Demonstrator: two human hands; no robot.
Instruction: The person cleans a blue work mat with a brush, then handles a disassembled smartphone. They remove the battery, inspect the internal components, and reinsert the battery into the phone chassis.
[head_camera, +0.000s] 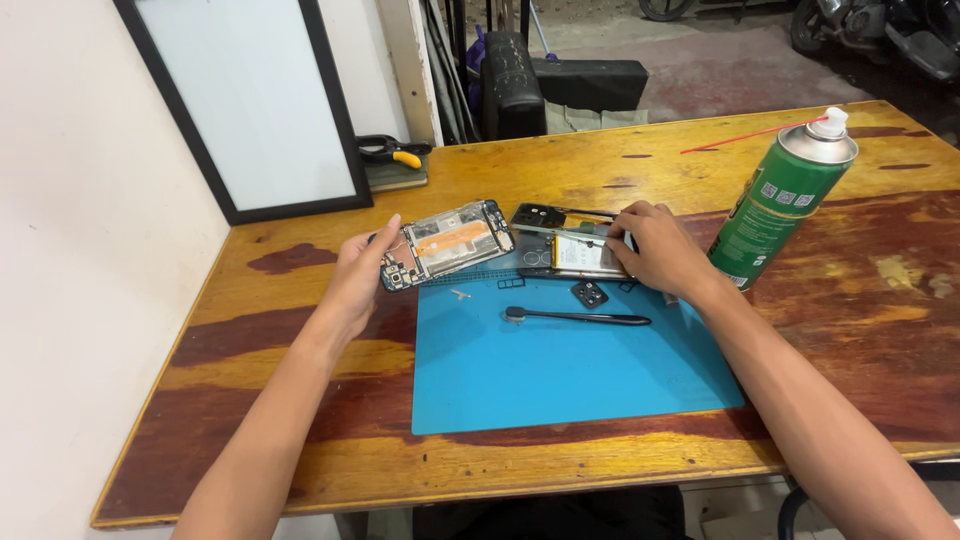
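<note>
Worn wood, streaked dark and yellow, makes up the worktop (300, 420), and a blue mat (560, 385) covers the middle of it, with a framed white board (250, 100) leaning on the wall at the far left. My left hand (355, 280) has its grip closed round the end of an opened phone frame (447, 244), held tilted just above the mat's far left corner with the circuit side and an orange strip facing up. My right hand (662, 250) rests fingers-down on the second phone part (575, 250), which lies flat at the mat's far edge with its pale battery showing; I cannot tell whether that grip is pinching anything or only pressing.

The frame hangs from one end only, so a loose hold could let it tip and knock down onto the mat. Pressing hard on the battery side might bend or dent it. A small square piece (589, 293) and a tiny bit (460, 295) lie loose just beside my hands, and a sweep of the wrist could flick them off the mat. The black pry tool (577, 317) lies near, and the green spray can (785, 195) stands close to my right forearm, where an elbow could topple it.
</note>
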